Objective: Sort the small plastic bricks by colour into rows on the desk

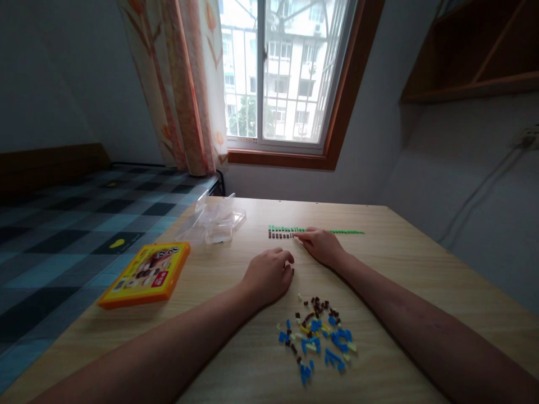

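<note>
Small green building bricks stand in a long row across the far part of the table. In front of that row's left end runs a shorter row of dark brown bricks. My right hand reaches over the rows, its fingers together and their tips at the last brown brick on the right. My left hand rests on the table nearer to me with curled fingers; a dark speck shows at its fingertips, too small to make out. Below the hands lies a loose pile of blue bricks, brown bricks and yellow ones.
An orange-yellow box lies at the table's left edge. Behind it are clear plastic trays. A bed with a checked cover adjoins the table on the left. The window and curtain are beyond the table.
</note>
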`<state>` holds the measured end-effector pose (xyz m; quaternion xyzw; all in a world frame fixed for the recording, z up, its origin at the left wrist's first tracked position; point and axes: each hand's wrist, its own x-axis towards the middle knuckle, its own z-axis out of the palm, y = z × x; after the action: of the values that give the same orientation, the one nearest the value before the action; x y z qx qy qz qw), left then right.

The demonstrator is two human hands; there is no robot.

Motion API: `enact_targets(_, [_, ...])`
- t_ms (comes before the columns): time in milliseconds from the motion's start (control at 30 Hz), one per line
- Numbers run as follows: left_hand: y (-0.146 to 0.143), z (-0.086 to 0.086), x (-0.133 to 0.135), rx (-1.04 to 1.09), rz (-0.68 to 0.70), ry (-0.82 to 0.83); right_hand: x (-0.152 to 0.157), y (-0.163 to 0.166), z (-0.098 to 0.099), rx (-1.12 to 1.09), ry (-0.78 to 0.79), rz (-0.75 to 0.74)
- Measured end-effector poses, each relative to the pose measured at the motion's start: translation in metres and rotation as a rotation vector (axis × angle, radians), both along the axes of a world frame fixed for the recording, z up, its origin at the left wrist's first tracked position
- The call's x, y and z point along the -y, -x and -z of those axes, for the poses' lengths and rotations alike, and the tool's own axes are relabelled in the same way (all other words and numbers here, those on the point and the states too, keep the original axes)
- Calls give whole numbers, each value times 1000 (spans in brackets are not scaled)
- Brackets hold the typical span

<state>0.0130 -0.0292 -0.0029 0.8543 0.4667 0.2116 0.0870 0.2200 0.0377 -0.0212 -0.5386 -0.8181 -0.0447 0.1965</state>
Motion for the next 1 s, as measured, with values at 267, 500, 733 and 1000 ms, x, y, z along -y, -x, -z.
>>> enact_targets(267, [3, 1, -8, 199, -78, 29, 18, -5, -5, -293, 152, -395])
enact_targets(500, [6, 1, -11, 307, -106, 41, 38, 6, -22, -250, 360, -477])
enact_targets(733, [5, 2, -9, 245, -94, 14, 46, 13, -23, -145, 267, -450])
enact_targets(1000, [4, 2, -9, 229, -89, 4, 14, -5, -5, -149, 122, -160])
